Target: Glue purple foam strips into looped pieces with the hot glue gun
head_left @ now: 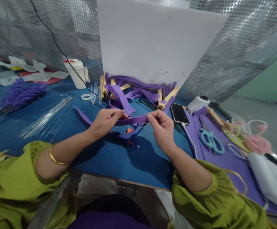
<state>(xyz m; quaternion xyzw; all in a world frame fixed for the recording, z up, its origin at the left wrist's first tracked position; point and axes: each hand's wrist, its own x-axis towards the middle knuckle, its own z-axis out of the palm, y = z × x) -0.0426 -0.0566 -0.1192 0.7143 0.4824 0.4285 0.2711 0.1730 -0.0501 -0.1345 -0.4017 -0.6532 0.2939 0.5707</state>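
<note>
Pinched between thumb and fingertips of each hand, a purple strip [137, 119] is held over the middle of the blue surface [150, 171]; the grip of the left hand [106, 121] is closed on it, and that of the right hand [162, 128] closes at its right end. Beneath the strip lies a dark blue tool [126, 136] with an orange part. Just beyond the hands are loose purple bands [122, 98], with tan pieces [161, 103] among them, near a large white board [157, 41].

Left of these stand a white cup [77, 74] and, near it, a white ring [86, 97]; farther left lie thin clear strands [49, 117] and purple flowers [21, 93]. To the right, a phone [180, 113] with a white cable [189, 140] lies near blue-handled scissors [211, 140] on a purple sheet [226, 168]. At the far right is a pink coil [259, 143].
</note>
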